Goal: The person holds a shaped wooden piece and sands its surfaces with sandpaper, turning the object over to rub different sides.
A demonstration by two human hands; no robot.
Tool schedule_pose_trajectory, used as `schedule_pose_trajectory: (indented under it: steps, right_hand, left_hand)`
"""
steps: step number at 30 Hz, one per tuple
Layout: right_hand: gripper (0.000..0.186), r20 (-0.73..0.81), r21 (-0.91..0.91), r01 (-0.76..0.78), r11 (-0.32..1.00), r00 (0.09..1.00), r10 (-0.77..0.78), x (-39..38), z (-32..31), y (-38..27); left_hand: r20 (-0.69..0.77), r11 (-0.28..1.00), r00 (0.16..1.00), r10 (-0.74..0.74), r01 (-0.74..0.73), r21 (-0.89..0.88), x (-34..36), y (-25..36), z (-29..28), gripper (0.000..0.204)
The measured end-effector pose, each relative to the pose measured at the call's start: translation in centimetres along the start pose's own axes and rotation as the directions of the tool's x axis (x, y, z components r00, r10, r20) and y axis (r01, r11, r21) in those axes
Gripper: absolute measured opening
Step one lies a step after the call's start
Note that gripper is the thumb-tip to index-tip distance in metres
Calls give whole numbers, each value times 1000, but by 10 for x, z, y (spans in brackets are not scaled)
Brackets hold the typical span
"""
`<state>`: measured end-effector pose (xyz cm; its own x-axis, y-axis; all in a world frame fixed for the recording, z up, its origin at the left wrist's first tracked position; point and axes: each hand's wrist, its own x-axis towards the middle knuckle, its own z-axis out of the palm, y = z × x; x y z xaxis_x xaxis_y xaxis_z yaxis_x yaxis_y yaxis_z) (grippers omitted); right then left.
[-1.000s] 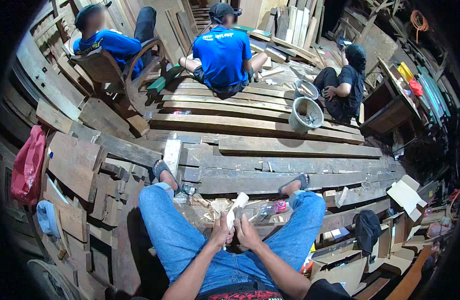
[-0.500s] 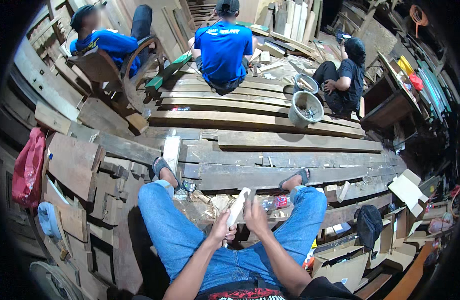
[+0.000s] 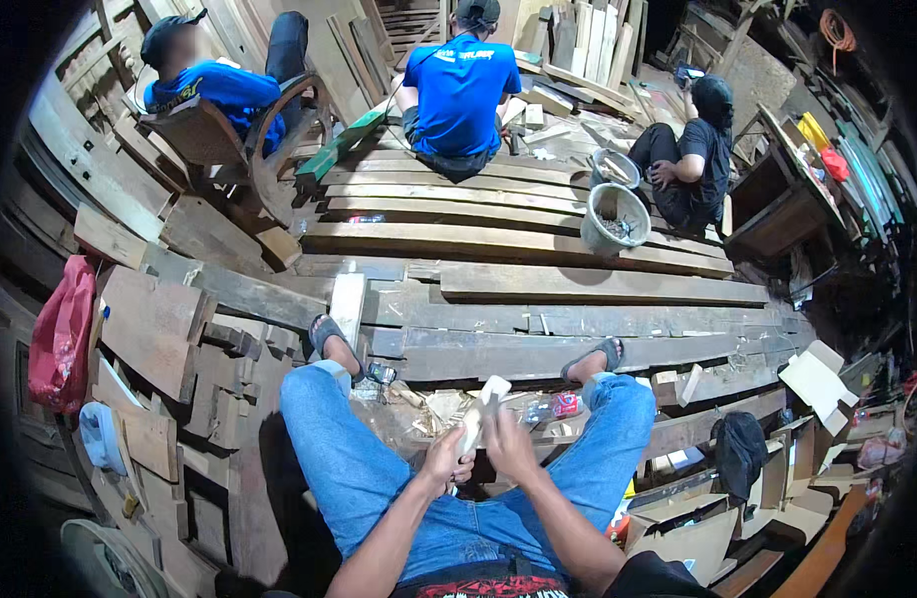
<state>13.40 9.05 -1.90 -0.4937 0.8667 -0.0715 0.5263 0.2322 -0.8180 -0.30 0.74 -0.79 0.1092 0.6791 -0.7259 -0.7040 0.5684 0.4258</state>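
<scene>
My left hand is wrapped round the lower part of a pale, whittled-looking piece of wood, which slants up and away between my knees. Close against its right side is my right hand, fingers closed and blurred by motion. A thin greyish thing shows at those fingertips, lying over the wood; its kind is unclear. Both hands are above my lap, over my jeans. Wood shavings and a plastic bottle with a red label lie on the floor just past the hands.
Long planks lie across the floor ahead. Two buckets stand on them near a person in black. A person in blue sits farther off; another sits in a chair. Cardboard boxes are at right, stacked boards at left.
My right hand has come slightly back toward me along the wood, while the left keeps its grip. The person in blue at the centre has leaned to the right. My view has shifted slightly.
</scene>
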Motion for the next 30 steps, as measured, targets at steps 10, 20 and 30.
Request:
schedule_pose_trajectory:
  steps: [10,20,30]
  right_hand:
    - [27,-126,-69,-71,995,990,62,12,-12,4]
    - [25,-187,99,-219,971,954,234,15,-7,13]
    - [35,-241,4,-117,993,964,115,11,-3,9]
  left_hand:
    - [96,1000,995,-17,16,7,3,-2,-2,45]
    - [108,999,994,-8,4,34,2,-5,0,44]
    - [122,999,992,20,-13,-52,-4,-10,6,50]
